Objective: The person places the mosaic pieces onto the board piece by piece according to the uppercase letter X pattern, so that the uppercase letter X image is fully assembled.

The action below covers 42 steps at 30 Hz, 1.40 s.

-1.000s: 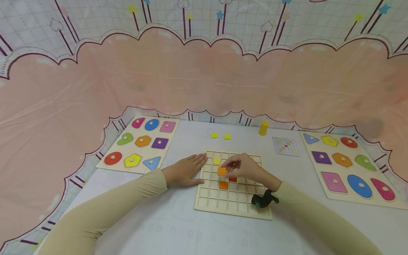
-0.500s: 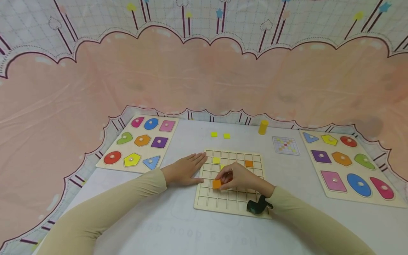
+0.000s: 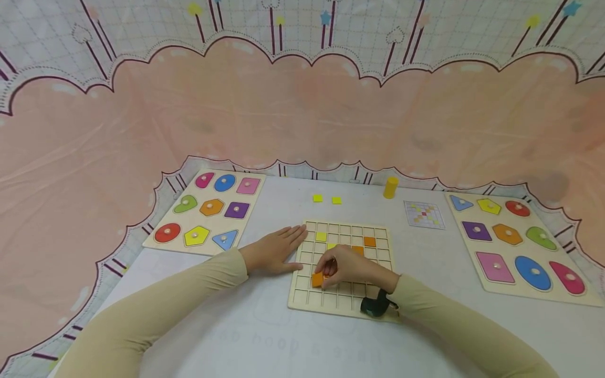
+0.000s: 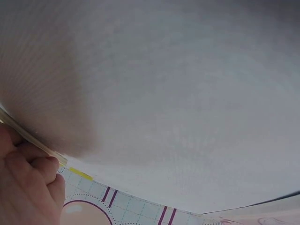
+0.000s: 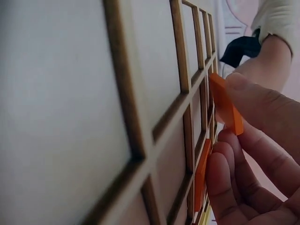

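Note:
In the head view, my right hand (image 3: 347, 266) pinches an orange square tile (image 3: 317, 280) between thumb and fingers over the left part of a wooden grid board (image 3: 299, 299). The right wrist view shows this held tile (image 5: 226, 104) tilted to the grid; another orange tile (image 5: 201, 176) lies in a cell below it. On the board are a yellow tile (image 3: 321, 237), a second yellow tile (image 3: 332, 245) partly covered by my hand, and orange tiles (image 3: 369, 241) farther right. My left hand (image 3: 274, 253) lies with straight fingers against the board's left edge.
Two loose yellow tiles (image 3: 327, 199) lie behind the board, left of a yellow cylinder (image 3: 390, 188). A printed pattern card (image 3: 424, 214) sits back right. Knobbed shape puzzles flank the area: a left puzzle board (image 3: 246, 223) and a right puzzle board (image 3: 512, 252).
My right hand has carried the orange tile toward me and slightly left across the board, uncovering orange tiles at the right and now covering the tile in front. The left hand stays put.

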### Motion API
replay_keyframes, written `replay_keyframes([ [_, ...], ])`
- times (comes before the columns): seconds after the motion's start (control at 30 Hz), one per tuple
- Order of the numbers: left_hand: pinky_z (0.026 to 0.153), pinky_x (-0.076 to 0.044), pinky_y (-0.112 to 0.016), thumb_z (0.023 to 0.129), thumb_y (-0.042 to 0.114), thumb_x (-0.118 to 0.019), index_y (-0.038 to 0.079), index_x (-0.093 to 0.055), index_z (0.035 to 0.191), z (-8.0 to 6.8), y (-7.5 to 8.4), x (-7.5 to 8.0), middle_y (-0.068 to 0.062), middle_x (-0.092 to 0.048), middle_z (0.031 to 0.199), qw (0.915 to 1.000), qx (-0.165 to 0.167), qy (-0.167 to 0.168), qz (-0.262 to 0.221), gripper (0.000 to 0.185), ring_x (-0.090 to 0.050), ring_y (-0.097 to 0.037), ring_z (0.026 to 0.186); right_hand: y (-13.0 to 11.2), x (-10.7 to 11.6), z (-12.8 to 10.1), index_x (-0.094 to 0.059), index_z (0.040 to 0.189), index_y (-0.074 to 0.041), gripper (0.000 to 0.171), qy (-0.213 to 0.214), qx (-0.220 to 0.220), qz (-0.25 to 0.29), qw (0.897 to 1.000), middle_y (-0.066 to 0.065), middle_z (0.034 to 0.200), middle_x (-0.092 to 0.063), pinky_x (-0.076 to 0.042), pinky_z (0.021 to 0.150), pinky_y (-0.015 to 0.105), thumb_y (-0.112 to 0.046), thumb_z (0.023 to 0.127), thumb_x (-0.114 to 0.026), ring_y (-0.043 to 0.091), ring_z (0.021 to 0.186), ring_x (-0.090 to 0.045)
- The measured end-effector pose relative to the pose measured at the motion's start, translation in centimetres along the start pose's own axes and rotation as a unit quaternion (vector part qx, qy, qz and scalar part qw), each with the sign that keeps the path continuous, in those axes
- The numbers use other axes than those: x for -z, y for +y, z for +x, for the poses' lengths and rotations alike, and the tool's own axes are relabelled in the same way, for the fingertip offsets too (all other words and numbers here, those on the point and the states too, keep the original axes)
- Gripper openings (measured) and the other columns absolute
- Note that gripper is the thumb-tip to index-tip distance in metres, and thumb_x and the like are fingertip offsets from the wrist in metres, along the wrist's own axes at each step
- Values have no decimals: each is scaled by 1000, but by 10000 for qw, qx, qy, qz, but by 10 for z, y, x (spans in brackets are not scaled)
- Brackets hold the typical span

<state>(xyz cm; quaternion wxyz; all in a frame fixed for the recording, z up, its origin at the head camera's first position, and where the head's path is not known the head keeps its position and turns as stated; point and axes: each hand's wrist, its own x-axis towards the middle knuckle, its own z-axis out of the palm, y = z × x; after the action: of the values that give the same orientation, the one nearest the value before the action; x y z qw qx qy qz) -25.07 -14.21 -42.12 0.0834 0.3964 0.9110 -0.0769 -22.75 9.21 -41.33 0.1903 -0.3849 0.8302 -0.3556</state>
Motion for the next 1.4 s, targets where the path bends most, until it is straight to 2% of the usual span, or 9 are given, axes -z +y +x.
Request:
replay_keyframes([
  [0.27, 120, -15, -38, 94, 60, -35, 1, -14, 150, 0, 1, 1, -13, -12, 158, 10000, 26, -44, 6, 84, -13, -26, 147, 0, 2, 0, -72, 89, -8, 20, -40, -19, 120, 9999, 1, 80, -68, -52, 62, 17, -13, 72, -81, 2, 68, -56],
  [0.57, 120, -16, -37, 94, 60, -35, 1, -14, 150, 1, 0, 1, -13, -11, 158, 10000, 6, -46, -12, 84, -13, -26, 147, -1, 3, 2, -73, 84, -9, 12, -147, 32, -206, 9997, -2, 76, -67, -49, 59, 15, -12, 74, -79, -2, 64, -52],
  [0.9, 120, -16, -37, 94, 60, -35, 1, -13, 150, 1, -1, -1, -13, -12, 158, 10000, -16, 17, 38, 84, -13, -25, 147, -3, -1, 5, -72, 79, -10, 9, -117, -18, -328, 9994, -4, 72, -64, -46, 58, 15, -12, 74, -79, 0, 62, -50],
  [1.17, 120, -15, -37, 94, 60, -35, 1, -13, 150, 1, 0, -1, -13, -11, 158, 10000, -10, -1, 31, 84, -13, -25, 147, 1, 6, 1, -73, 83, -10, 11, -222, -15, 47, 9997, -3, 76, -67, -49, 59, 16, -12, 75, -79, 1, 64, -53],
  [1.4, 120, -15, -36, 93, 61, -34, 2, -12, 150, 0, 0, -1, -12, -10, 159, 10000, 45, -46, 43, 85, -12, -24, 147, 6, 27, -6, -72, 92, -3, 18, -192, 33, 579, 9981, 8, 83, -69, -52, 65, 19, -9, 75, -77, 5, 69, -57],
])
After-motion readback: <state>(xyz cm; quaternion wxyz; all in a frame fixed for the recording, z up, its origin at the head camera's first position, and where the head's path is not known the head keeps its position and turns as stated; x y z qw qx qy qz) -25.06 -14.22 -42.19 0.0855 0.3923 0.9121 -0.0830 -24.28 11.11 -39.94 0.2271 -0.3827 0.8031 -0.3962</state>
